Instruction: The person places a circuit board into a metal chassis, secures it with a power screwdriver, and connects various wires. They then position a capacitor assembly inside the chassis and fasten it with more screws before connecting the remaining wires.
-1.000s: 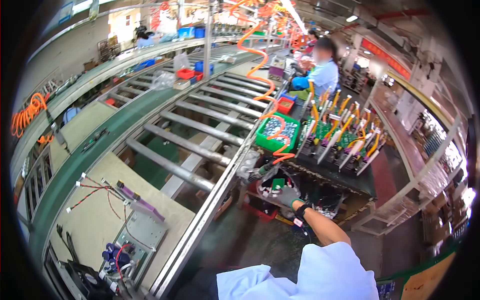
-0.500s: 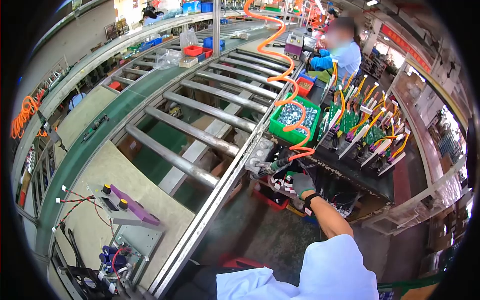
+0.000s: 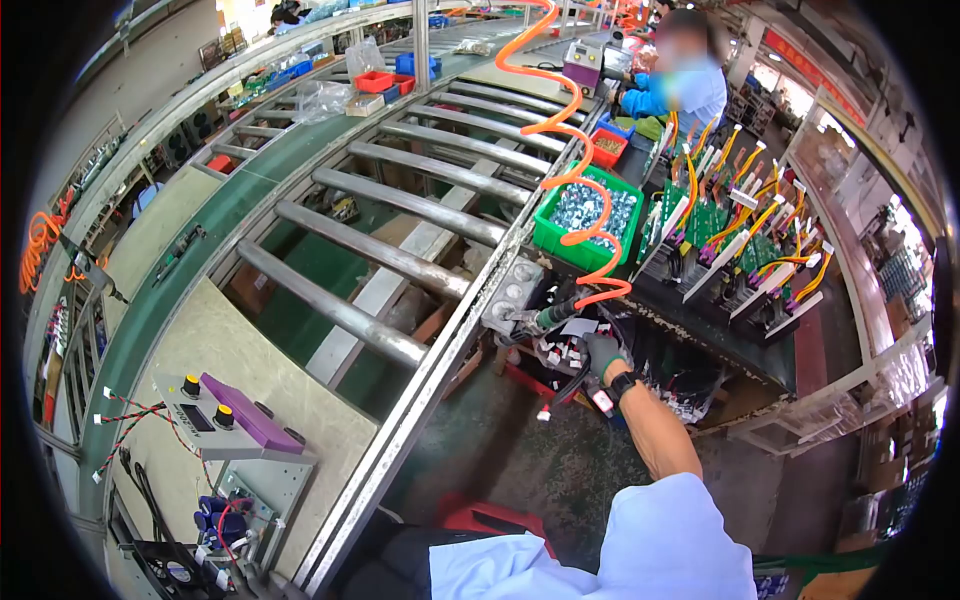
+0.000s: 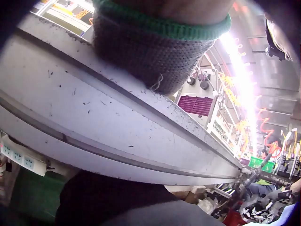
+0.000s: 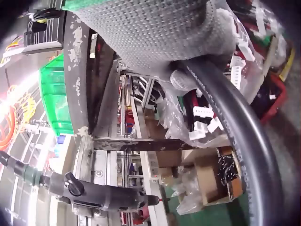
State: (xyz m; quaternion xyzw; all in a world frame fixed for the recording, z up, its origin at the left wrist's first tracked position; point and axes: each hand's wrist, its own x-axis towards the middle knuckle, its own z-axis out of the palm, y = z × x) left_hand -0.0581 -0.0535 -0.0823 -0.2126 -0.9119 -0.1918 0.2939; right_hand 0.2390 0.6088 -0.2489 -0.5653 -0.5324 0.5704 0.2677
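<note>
The right hand [image 3: 603,357], in a grey glove, grips a thick black cable [image 5: 237,110] over a plastic bag of cables with white connectors [image 5: 203,111]. A loose white connector [image 3: 544,412] hangs beside the bag. At the bottom left of the head view, the gloved left hand [image 3: 262,583] is beside an open metal unit [image 3: 270,490] with wires and blue parts; its fingers are mostly hidden. Above that unit, a grey panel with yellow-topped knobs [image 3: 215,415] and a purple strip [image 3: 255,415] stands tilted. Only the left glove's cuff shows clearly in the left wrist view.
A metal rail [image 3: 420,400] borders the roller conveyor [image 3: 380,240]. A power screwdriver [image 5: 101,195] hangs from an orange coiled hose near a green bin [image 3: 590,215] of small parts. Upright boards with yellow wires [image 3: 740,235] stand at right. Another person [image 3: 695,90] sits beyond.
The right hand has lifted a black cable, and a white connector now hangs outside the bag. The panel with the purple strip has tilted up, showing its knobs. The head view has shifted.
</note>
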